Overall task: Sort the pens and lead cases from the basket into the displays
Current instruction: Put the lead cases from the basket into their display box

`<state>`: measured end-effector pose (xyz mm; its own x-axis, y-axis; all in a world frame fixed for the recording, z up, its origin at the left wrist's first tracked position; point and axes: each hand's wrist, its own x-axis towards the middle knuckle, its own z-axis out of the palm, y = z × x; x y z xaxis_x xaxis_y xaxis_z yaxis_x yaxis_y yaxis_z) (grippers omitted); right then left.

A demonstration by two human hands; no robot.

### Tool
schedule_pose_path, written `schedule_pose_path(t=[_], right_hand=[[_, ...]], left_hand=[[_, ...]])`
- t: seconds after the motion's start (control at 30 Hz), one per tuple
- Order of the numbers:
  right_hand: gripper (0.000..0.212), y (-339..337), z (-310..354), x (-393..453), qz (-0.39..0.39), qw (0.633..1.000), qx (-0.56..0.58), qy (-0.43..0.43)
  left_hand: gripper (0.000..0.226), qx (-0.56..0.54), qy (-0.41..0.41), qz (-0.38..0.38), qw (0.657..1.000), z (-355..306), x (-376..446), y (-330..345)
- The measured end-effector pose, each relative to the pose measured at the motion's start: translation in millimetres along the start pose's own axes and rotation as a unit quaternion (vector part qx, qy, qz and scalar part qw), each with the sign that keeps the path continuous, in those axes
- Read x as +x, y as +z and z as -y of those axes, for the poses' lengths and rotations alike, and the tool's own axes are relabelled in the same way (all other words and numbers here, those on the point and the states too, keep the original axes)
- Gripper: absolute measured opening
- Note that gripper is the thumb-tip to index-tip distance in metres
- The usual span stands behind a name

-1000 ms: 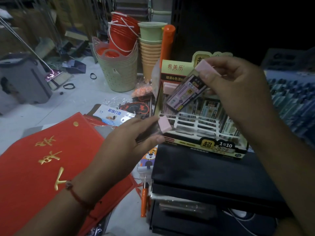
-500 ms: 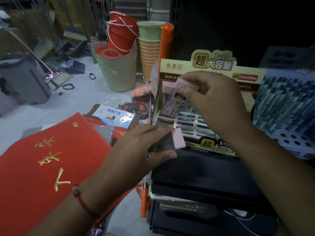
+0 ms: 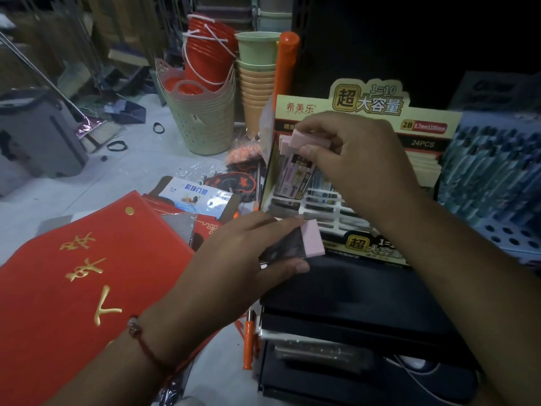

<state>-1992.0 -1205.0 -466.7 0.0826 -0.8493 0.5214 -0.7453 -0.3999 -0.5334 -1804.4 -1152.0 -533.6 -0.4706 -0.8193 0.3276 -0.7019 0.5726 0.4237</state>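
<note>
A cardboard lead-case display [image 3: 377, 247] with a white slotted rack stands on a black unit. My right hand [image 3: 354, 153] pinches the pink cap of a lead case [image 3: 295, 174], which stands nearly upright over the rack's back-left slots, beside another pink-capped case. My left hand [image 3: 243, 259] holds a second pink-capped lead case [image 3: 304, 243] just in front of the display's left corner. A blue pen display [image 3: 494, 174] full of pens stands to the right. The source basket cannot be identified in view.
A red folded item with gold characters [image 3: 73, 282] lies at the left. Stacked perforated baskets [image 3: 202, 118], red buckets and cups stand behind. An orange pen [image 3: 248, 344] and packets lie on the floor beside the black drawer unit [image 3: 351, 312].
My right hand has lowered its lead case from above the display down into the rack's back-left area and turned it upright. My left hand has moved its case slightly right and down.
</note>
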Motion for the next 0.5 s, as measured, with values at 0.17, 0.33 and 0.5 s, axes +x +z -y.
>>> schedule_pose_path(t=[0.17,0.33,0.5], right_hand=[[0.031,6.0,1.9,4.9,0.002,0.999,-0.022,-0.024],[0.033,15.0,-2.5,3.3,0.026,0.999,-0.040,-0.025],[0.033,17.6,-3.5,4.2,0.031,0.997,-0.058,-0.030]], left_hand=[[0.060,0.000,-0.002,0.007,1.000,-0.7,-0.4,-0.5],[0.060,-0.003,0.001,0.007,1.000,-1.6,-0.3,-0.8],[0.060,-0.008,0.000,0.000,1.000,-1.1,-0.8,-2.4]])
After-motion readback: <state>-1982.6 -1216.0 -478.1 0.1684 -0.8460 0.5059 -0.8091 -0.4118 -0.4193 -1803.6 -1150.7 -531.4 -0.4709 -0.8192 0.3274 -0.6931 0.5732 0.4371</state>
